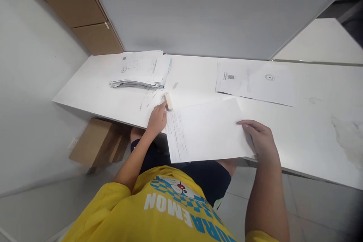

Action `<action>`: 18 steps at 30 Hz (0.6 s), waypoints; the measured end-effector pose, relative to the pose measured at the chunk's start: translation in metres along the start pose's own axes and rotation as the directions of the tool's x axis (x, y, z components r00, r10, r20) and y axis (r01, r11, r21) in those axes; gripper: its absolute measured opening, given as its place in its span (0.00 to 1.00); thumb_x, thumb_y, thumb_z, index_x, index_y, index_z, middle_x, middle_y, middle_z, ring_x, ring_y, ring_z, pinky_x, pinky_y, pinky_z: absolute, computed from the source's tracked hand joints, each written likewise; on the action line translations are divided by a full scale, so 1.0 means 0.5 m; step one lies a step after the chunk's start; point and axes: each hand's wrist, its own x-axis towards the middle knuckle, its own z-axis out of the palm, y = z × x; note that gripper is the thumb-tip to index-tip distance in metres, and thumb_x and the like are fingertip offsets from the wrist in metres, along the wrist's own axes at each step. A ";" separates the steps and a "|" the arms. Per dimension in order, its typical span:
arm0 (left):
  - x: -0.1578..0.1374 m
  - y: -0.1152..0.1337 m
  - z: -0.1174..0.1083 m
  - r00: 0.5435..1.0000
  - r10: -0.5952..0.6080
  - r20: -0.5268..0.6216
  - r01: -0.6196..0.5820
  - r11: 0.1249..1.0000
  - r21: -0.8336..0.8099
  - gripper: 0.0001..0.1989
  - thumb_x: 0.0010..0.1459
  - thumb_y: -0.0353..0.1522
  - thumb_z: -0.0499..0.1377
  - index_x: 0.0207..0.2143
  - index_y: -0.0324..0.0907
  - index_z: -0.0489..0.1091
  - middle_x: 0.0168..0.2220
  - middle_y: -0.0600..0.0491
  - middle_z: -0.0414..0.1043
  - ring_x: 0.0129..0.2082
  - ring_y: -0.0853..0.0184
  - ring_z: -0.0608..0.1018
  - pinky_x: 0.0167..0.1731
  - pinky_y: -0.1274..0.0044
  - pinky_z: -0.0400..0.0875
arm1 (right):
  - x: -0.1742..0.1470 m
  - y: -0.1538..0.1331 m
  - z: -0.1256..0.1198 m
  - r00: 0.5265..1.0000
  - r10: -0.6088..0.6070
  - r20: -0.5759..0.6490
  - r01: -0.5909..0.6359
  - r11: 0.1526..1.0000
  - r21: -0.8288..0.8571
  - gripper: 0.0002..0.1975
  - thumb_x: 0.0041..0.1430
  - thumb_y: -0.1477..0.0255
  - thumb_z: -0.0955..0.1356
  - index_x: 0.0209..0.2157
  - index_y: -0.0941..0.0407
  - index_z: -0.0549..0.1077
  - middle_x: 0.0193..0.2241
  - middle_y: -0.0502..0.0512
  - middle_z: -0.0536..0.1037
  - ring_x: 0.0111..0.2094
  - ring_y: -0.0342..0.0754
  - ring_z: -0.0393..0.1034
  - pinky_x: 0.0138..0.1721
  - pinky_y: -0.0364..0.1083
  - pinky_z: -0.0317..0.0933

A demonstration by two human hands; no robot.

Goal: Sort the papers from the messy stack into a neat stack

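Sheet of paper (pixel 210 132): centre of the frame, printed lines along its left end; its near edge reaches past the front of the surface (pixel 195 77), over the lap.
Right hand (pixel 258 136): at the sheet's right edge; fingers closed in a pinch on that edge, which appears to set the sheet's angle and limit sagging of the overhanging part.
Left hand (pixel 157 120): at the sheet's upper left corner; fingers loosely bent, index fingertip touching a small block (pixel 168 101), thumb near the paper edge. Grip on the paper: cannot tell.
Block position: just beyond the sheet's upper left corner, likely for short reach; cream-coloured, possibly a stapler.
Paper stack (pixel 141 68): upper left of the frame, edges uneven; set back, probably to leave room in front.
Flat papers (pixel 255 85): right of upper centre, well apart from the stack, probably to prevent mixing.
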 end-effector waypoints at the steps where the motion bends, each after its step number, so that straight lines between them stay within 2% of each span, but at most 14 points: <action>1: -0.001 0.000 -0.001 1.000 0.008 -0.005 -0.008 1.000 0.001 0.25 0.67 0.29 0.44 0.66 0.39 0.57 0.59 0.42 0.69 0.59 0.56 0.70 0.59 0.59 0.65 | 0.002 0.000 0.002 1.000 0.019 -0.017 -0.019 1.000 0.005 0.09 0.48 0.63 0.71 0.29 0.51 0.80 0.35 0.54 0.80 0.38 0.53 0.71 0.33 0.46 0.62; 6: -0.003 -0.002 -0.003 0.996 0.086 -0.040 -0.085 0.996 0.029 0.25 0.67 0.27 0.44 0.65 0.40 0.59 0.61 0.45 0.68 0.60 0.59 0.68 0.61 0.62 0.65 | 0.007 -0.007 0.004 0.996 0.086 -0.020 -0.085 0.995 0.054 0.10 0.45 0.63 0.71 0.29 0.53 0.80 0.31 0.54 0.79 0.31 0.49 0.69 0.28 0.45 0.59; 11: -0.002 0.003 -0.004 0.998 0.062 0.018 -0.064 0.994 0.091 0.29 0.63 0.27 0.51 0.66 0.40 0.57 0.61 0.43 0.67 0.60 0.55 0.68 0.60 0.60 0.64 | 0.004 -0.028 0.000 0.983 0.182 0.032 -0.183 0.982 0.052 0.07 0.43 0.65 0.72 0.27 0.53 0.80 0.27 0.52 0.78 0.28 0.49 0.67 0.26 0.46 0.58; 13: -0.002 0.005 -0.005 0.998 0.045 0.040 -0.049 0.994 0.101 0.30 0.62 0.27 0.51 0.67 0.40 0.56 0.61 0.43 0.66 0.60 0.54 0.68 0.60 0.60 0.64 | 0.000 -0.031 0.000 0.987 0.163 0.010 -0.163 0.985 0.059 0.07 0.43 0.65 0.72 0.26 0.52 0.80 0.27 0.51 0.77 0.28 0.48 0.66 0.27 0.45 0.57; 18: -0.003 0.004 -0.005 0.999 0.048 0.022 -0.049 0.996 0.075 0.27 0.65 0.27 0.48 0.66 0.40 0.57 0.55 0.44 0.71 0.57 0.56 0.70 0.58 0.61 0.65 | -0.009 -0.022 0.004 1.000 0.011 -0.001 -0.011 1.000 -0.024 0.08 0.46 0.64 0.70 0.26 0.52 0.79 0.29 0.52 0.78 0.31 0.49 0.67 0.30 0.45 0.57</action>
